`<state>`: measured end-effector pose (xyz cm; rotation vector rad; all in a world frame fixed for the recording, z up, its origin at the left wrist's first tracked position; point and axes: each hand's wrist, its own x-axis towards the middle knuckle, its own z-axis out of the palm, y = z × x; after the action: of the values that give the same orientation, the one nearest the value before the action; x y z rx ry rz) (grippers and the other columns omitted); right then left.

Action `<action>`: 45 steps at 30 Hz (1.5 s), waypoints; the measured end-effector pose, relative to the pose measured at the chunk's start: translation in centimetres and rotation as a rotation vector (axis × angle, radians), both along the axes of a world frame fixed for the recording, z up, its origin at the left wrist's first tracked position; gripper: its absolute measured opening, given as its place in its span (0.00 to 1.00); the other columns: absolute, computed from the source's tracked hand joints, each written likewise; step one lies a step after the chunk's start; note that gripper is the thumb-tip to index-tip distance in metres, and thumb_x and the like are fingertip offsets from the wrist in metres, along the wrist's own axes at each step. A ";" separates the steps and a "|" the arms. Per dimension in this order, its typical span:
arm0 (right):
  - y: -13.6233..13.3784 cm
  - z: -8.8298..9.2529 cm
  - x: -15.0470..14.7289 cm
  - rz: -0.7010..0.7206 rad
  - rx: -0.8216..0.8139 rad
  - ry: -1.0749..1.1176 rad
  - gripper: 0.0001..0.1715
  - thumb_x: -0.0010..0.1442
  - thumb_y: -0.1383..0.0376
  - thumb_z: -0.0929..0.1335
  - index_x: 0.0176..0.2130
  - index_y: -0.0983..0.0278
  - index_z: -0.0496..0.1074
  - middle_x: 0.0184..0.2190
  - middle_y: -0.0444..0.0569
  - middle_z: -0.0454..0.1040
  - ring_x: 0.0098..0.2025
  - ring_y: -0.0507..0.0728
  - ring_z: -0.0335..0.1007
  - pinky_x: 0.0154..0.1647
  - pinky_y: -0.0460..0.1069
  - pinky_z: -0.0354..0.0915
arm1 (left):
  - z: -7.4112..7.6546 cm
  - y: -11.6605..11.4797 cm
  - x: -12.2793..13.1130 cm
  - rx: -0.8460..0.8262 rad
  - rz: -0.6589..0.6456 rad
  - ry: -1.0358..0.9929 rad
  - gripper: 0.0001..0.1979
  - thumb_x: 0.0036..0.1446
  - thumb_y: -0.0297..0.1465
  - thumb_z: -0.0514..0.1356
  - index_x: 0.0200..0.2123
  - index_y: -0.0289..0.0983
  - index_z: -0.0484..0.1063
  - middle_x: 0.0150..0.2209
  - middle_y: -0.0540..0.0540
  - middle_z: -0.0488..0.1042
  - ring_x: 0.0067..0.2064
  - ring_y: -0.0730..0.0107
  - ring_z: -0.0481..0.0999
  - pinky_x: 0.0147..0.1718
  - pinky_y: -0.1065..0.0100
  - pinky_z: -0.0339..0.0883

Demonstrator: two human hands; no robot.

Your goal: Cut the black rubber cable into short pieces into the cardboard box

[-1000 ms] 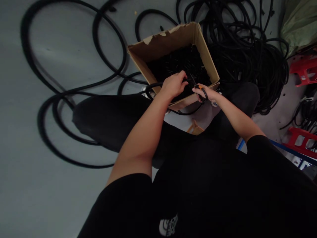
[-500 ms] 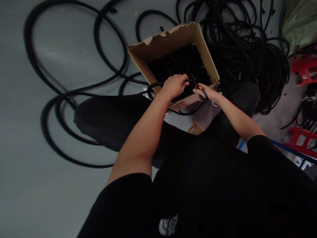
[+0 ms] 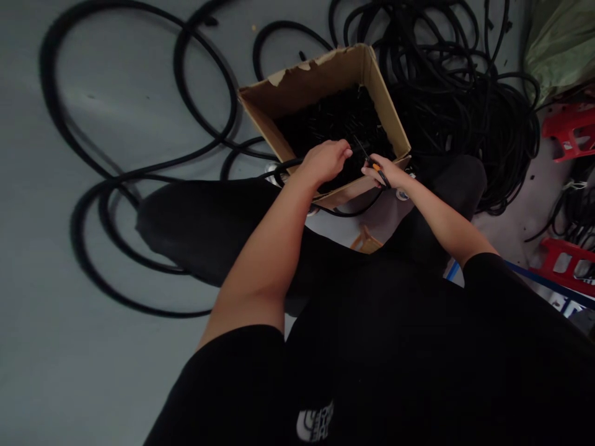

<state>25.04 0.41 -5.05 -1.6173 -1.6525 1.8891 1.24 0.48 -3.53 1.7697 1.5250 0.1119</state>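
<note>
Matte black rubber cables (image 3: 465, 118) looping over a pale grey floor (image 3: 60, 359); tan cardboard box (image 3: 316, 83) with a torn, whitish rim; orange-and-black scissors (image 3: 374, 165); red plastic stool (image 3: 569, 133) near the floor's right edge; pale green sack (image 3: 560, 46) at its top right corner.

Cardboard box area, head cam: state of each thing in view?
left hand, closed around black cable above the box rim
right hand, holding the scissors
orange-handled scissors, blades pointing into the box; open or shut unclear
cardboard box, open, torn rim, filled with short black cable pieces
black cable heap, loose, tangled, beside the box
green sack, crumpled
</note>
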 end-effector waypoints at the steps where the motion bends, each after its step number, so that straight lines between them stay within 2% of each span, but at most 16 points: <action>1: 0.1 0.0 0.0 -0.006 0.010 0.003 0.29 0.78 0.54 0.84 0.46 0.56 0.64 0.29 0.33 0.64 0.24 0.48 0.63 0.22 0.40 0.63 | -0.1 0.0 -0.1 -0.014 -0.008 -0.003 0.22 0.86 0.42 0.55 0.68 0.42 0.84 0.61 0.30 0.88 0.68 0.34 0.87 0.68 0.45 0.79; 6: 0.3 0.8 0.3 0.024 0.046 -0.041 0.23 0.80 0.59 0.81 0.44 0.58 0.67 0.26 0.33 0.64 0.21 0.47 0.61 0.20 0.41 0.59 | -0.4 0.2 -0.7 -0.046 0.008 0.043 0.26 0.87 0.45 0.55 0.72 0.38 0.81 0.62 0.27 0.87 0.70 0.33 0.86 0.72 0.45 0.77; 10: 0.0 1.2 0.3 0.045 0.027 -0.036 0.27 0.76 0.57 0.85 0.45 0.58 0.68 0.27 0.34 0.65 0.22 0.48 0.63 0.19 0.42 0.58 | -0.5 0.3 -1.2 0.002 0.054 0.017 0.26 0.89 0.43 0.52 0.74 0.36 0.78 0.62 0.27 0.86 0.72 0.33 0.84 0.75 0.43 0.76; 16: -0.6 0.3 -0.3 -0.060 -0.055 0.028 0.31 0.77 0.49 0.85 0.49 0.55 0.64 0.29 0.34 0.66 0.28 0.51 0.70 0.26 0.42 0.67 | -1.5 0.4 -1.0 0.067 0.112 -0.087 0.25 0.86 0.39 0.58 0.77 0.38 0.75 0.69 0.27 0.84 0.79 0.34 0.78 0.81 0.39 0.72; 19: -0.7 0.0 -0.3 -0.034 -0.083 0.051 0.32 0.75 0.51 0.86 0.51 0.55 0.64 0.32 0.35 0.68 0.30 0.51 0.71 0.28 0.42 0.69 | -1.8 0.2 -0.6 0.039 0.118 -0.119 0.26 0.84 0.35 0.60 0.79 0.37 0.73 0.69 0.27 0.84 0.78 0.35 0.81 0.80 0.40 0.74; 23: -0.6 -0.2 -0.3 0.011 -0.057 0.048 0.31 0.76 0.53 0.85 0.53 0.57 0.65 0.36 0.37 0.71 0.32 0.51 0.71 0.31 0.43 0.68 | -1.5 -0.1 -0.1 0.007 0.081 -0.175 0.30 0.81 0.35 0.63 0.81 0.38 0.72 0.65 0.29 0.87 0.73 0.38 0.85 0.76 0.44 0.77; 29: -0.4 -0.9 -0.6 0.036 -0.027 0.033 0.28 0.78 0.54 0.83 0.52 0.57 0.64 0.37 0.38 0.72 0.32 0.51 0.70 0.33 0.45 0.70 | -1.0 -0.2 -0.1 0.002 0.057 -0.160 0.29 0.81 0.35 0.64 0.80 0.39 0.74 0.62 0.30 0.88 0.69 0.38 0.87 0.74 0.45 0.77; 36: -0.3 -1.4 0.1 0.108 0.049 0.025 0.27 0.82 0.48 0.81 0.53 0.57 0.65 0.34 0.36 0.68 0.30 0.51 0.69 0.29 0.44 0.67 | -1.4 -0.2 -0.2 0.015 0.041 -0.159 0.29 0.81 0.36 0.64 0.80 0.39 0.75 0.62 0.31 0.89 0.70 0.38 0.87 0.74 0.46 0.76; 40: -0.1 -1.5 0.4 0.113 0.088 -0.036 0.28 0.83 0.46 0.80 0.51 0.57 0.65 0.30 0.35 0.66 0.25 0.50 0.68 0.23 0.42 0.63 | -1.0 -0.1 -0.2 -0.004 0.064 -0.070 0.29 0.83 0.38 0.62 0.81 0.39 0.74 0.68 0.30 0.87 0.73 0.35 0.85 0.75 0.43 0.75; 45: -0.1 -1.6 0.4 0.065 0.056 -0.017 0.28 0.83 0.48 0.81 0.48 0.57 0.64 0.26 0.32 0.61 0.21 0.48 0.62 0.19 0.41 0.58 | -0.6 0.0 -0.6 -0.038 0.058 0.024 0.32 0.83 0.38 0.63 0.84 0.39 0.70 0.75 0.27 0.83 0.76 0.31 0.83 0.76 0.41 0.74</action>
<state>25.41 0.32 -6.62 -1.5813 -1.7685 1.8464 0.65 0.43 -4.09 1.7032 1.5865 0.0904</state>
